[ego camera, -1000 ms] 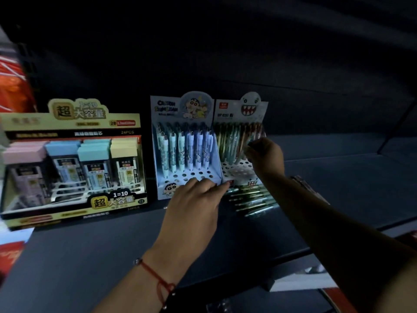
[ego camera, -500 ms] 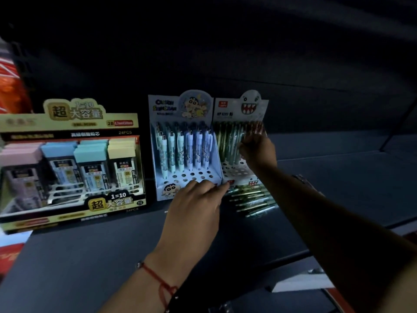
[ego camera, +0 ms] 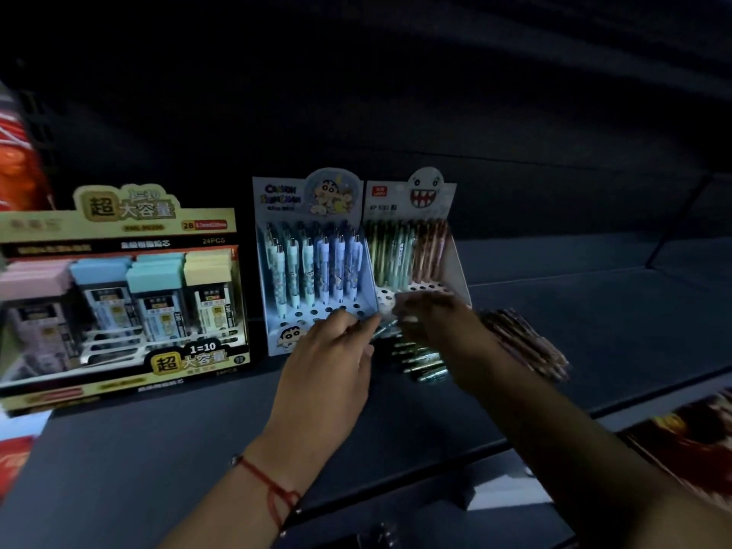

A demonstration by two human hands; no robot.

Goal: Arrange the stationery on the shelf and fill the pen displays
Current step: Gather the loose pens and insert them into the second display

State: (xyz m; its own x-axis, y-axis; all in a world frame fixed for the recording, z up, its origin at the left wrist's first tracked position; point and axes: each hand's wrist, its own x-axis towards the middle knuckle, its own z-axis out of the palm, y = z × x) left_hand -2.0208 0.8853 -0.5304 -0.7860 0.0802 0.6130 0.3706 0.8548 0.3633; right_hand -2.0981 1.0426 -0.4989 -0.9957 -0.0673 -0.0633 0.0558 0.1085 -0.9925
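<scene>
The dark grey metal shelf (ego camera: 594, 318) carries, at its left, a big yellow cardboard box of pastel-capped lead refill cases (ego camera: 119, 295). Beside that stand two white perforated pen displays touching side by side: the blue cartoon-boy one (ego camera: 317, 263), with empty holes only in its front rows, and the toothy-ghost one (ego camera: 412, 247), whose front holes also stand empty. Loose green-barrelled pens (ego camera: 420, 360) lie on the shelf just before the ghost display, and a bundle of brownish pens (ego camera: 527, 342) lies to their right.

The left hand (ego camera: 332, 366) reaches toward the displays' front edge with fingers loosely curled, seemingly touching a pen near the right hand (ego camera: 435, 322), which is blurred; what either holds I cannot tell. For this step, I judge it best to take one pen at a time, tip down, and seat it upright in a free hole, the other hand steadying the light card stand.

The dim light hides the pens' print, and the hands cover both displays' front edges
</scene>
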